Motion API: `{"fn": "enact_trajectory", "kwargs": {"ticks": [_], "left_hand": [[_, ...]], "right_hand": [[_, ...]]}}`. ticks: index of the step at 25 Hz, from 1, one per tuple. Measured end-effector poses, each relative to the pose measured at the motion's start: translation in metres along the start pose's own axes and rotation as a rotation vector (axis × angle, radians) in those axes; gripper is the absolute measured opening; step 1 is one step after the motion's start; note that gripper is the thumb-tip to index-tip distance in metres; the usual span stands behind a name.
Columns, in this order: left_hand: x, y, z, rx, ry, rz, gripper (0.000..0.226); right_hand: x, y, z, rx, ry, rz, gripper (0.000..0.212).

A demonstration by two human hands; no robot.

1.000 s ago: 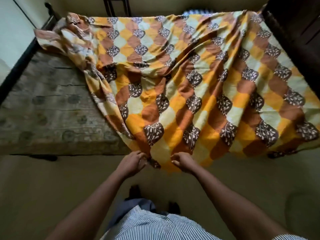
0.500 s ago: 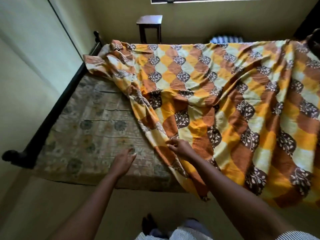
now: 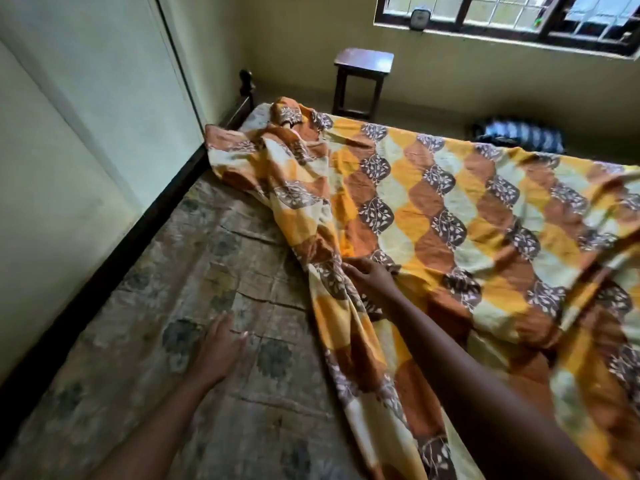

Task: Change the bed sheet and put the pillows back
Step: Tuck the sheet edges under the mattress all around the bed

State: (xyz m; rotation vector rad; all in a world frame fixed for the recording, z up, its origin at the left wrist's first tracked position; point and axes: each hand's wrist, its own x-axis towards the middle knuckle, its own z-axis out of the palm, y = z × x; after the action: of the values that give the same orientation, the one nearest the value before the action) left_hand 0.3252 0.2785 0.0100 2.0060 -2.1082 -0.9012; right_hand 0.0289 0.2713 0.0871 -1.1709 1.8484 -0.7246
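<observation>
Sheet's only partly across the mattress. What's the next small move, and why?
Probably pull the bunched edge of the sheet leftward toward the wall with the right hand, which grips it. The left part of the mattress is bare, and the left hand is open over it, free to smooth.

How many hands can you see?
2. The left hand is open over the bare mattress, on the left side. The right hand grips a bunched fold of the patterned sheet, further in. No others show.
</observation>
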Motion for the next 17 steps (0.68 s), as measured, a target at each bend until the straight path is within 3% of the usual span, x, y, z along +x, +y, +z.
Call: {"fn": "enact_trajectory", "kwargs": {"ticks": [4,6,9,12,14,15,17], "left_hand": [[0.140,-0.025,0.014,0.158,0.024,0.056,0.058],[0.188,-0.031,0.029,0.288,0.062,0.132,0.065],[0.226,-0.038,0.058,0.374,0.071,0.158,0.069],[0.239,-0.039,0.075,0.381,0.197,0.173,0.066],[0.238,-0.041,0.080,0.406,0.231,0.191,0.064],[0.238,-0.041,0.079,0.413,0.220,0.193,0.063],[0.243,-0.045,0.080,0.410,0.199,0.206,0.062]], "right_hand": [[0.165,-0.011,0.038,0.071,0.006,0.065,0.036],[0.223,-0.006,0.061,0.120,0.025,0.132,0.053],[0.300,0.002,0.083,0.118,0.156,0.237,0.073],[0.359,-0.007,0.095,0.184,0.277,0.349,0.078],[0.375,-0.018,0.111,0.078,0.322,0.238,0.056],[0.375,-0.024,0.120,-0.002,0.314,0.111,0.046],[0.364,-0.041,0.144,-0.264,0.274,-0.262,0.048]]}}
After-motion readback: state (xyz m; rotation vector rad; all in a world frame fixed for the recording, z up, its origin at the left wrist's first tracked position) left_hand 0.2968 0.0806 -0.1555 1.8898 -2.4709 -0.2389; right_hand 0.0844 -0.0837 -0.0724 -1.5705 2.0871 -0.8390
